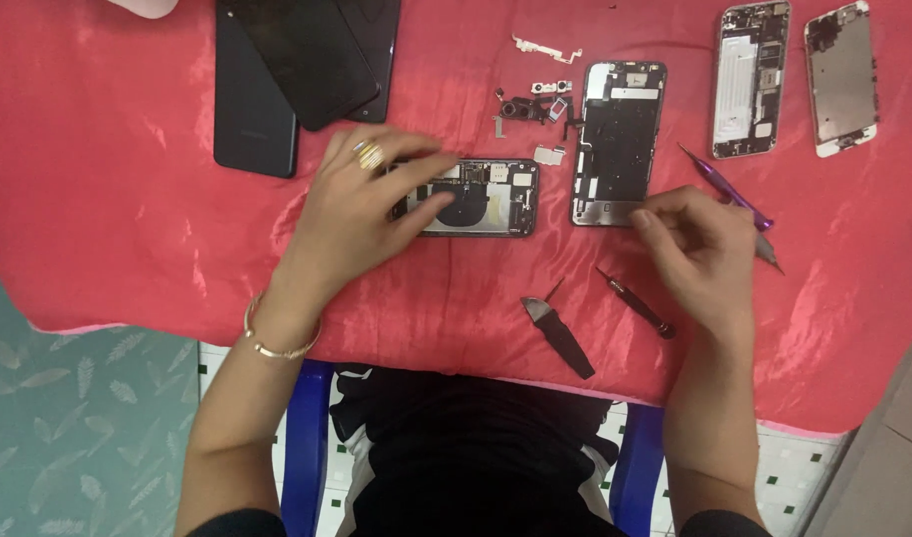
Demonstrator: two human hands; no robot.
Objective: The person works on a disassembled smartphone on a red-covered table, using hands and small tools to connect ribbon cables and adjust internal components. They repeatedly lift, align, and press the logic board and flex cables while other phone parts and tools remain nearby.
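Steadying opened phone body (481, 197) mid-cloth under my left hand (361, 204), fingers spread flat, gripping nothing. Right hand (699, 249) half-curled, apparently empty. Step: mid-disassembly, I judge; next needs a screwdriver (637, 302).

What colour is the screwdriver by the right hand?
Purple, with a grey tip: the screwdriver beside the right hand, seen from the head view.

Bright, even light, sheen glaring off the red cloth (128, 199); mostly sharp focus.
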